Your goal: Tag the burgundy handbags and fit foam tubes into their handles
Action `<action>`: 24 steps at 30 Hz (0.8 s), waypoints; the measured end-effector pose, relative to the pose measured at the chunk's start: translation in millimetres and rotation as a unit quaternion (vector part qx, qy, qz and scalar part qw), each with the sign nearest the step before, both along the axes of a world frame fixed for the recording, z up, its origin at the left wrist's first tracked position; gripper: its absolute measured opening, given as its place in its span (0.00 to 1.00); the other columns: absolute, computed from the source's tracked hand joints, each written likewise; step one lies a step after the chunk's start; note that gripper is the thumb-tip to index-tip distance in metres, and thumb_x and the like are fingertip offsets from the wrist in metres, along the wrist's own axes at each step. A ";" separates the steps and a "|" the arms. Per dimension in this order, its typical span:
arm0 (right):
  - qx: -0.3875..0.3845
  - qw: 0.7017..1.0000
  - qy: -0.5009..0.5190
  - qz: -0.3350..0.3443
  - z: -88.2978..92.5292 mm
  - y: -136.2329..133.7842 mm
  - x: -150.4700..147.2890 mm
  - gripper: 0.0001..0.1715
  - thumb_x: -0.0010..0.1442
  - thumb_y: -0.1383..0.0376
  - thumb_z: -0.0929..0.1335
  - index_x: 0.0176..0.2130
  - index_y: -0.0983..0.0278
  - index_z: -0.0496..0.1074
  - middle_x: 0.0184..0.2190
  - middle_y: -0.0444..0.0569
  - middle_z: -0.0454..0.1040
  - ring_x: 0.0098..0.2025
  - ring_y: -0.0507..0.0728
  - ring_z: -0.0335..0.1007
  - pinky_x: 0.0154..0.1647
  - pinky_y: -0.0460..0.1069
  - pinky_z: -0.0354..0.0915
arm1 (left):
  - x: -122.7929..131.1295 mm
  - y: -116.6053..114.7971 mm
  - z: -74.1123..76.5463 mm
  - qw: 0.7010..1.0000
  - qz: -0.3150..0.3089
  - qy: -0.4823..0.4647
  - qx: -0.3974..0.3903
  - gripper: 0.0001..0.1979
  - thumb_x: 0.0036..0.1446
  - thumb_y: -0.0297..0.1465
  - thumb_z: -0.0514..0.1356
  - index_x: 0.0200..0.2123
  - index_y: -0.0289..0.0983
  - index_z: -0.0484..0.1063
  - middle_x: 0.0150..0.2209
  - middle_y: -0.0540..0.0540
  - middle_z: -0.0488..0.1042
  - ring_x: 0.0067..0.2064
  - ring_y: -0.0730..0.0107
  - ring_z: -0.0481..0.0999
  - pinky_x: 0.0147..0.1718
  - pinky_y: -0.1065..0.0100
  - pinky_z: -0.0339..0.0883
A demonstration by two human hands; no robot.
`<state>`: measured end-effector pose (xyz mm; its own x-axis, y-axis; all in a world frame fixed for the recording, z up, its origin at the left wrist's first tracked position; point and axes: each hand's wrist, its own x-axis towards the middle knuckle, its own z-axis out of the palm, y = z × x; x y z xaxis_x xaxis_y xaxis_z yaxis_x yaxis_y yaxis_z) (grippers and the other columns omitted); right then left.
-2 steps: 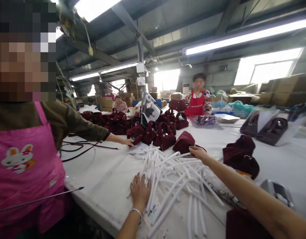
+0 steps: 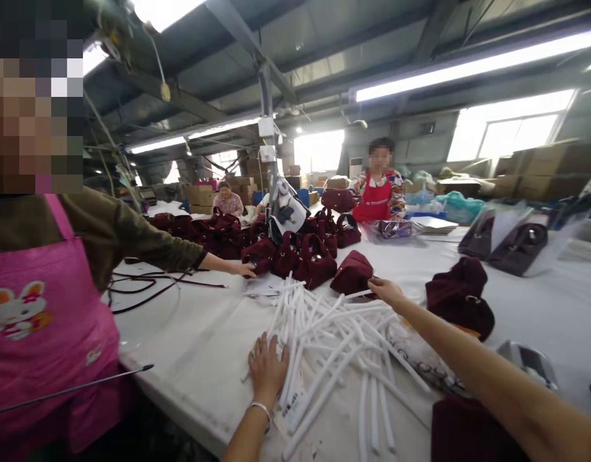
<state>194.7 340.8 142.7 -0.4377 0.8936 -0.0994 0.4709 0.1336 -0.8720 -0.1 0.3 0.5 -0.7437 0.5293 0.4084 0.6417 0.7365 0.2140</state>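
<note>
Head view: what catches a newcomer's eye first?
A heap of white plastic tubes sprawls on the white table, the left hand flat on its near edge. Behind it cluster dark maroon fabric handbags, the right hand at the nearest handbag. A person in a pink apron fills the left side.

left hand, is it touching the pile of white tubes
Touching. In the head view the left hand lies palm down, fingers resting on the edge of the white tubes.

Paper tag (image 2: 291, 405) partly under white tubes (image 2: 334, 333), print unreadable, maroon fabric (image 2: 468, 430) cut by bottom edge
</note>
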 end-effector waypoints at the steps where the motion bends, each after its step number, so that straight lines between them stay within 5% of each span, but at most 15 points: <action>1: 0.018 0.999 -0.027 -0.007 0.4 9.4 6.5 0.17 0.68 0.58 0.69 0.51 0.66 0.72 0.49 0.51 0.73 0.47 0.59 0.73 0.47 0.57 0.73 | -0.1 0.1 0.0 1.000 0.001 0.001 -0.005 0.22 0.67 0.40 0.52 0.58 0.39 0.72 0.64 0.37 0.66 0.64 0.48 0.63 0.60 0.48 0.57; 10: 0.101 0.974 -0.187 -0.072 -19.5 87.0 45.0 0.18 0.68 0.58 0.68 0.53 0.64 0.71 0.54 0.53 0.71 0.51 0.60 0.71 0.51 0.59 0.71 | -4.4 2.2 -4.4 0.999 0.002 0.013 -0.039 0.22 0.67 0.40 0.50 0.59 0.39 0.71 0.64 0.38 0.66 0.65 0.49 0.63 0.59 0.48 0.59; 24: -0.023 0.951 -0.301 -0.070 -89.8 180.2 3.4 0.18 0.68 0.56 0.68 0.52 0.66 0.71 0.49 0.52 0.73 0.46 0.58 0.73 0.47 0.57 0.73 | -20.2 -2.9 -29.2 0.997 -0.009 0.044 -0.060 0.24 0.66 0.43 0.49 0.59 0.42 0.70 0.65 0.41 0.65 0.66 0.52 0.64 0.59 0.49 0.63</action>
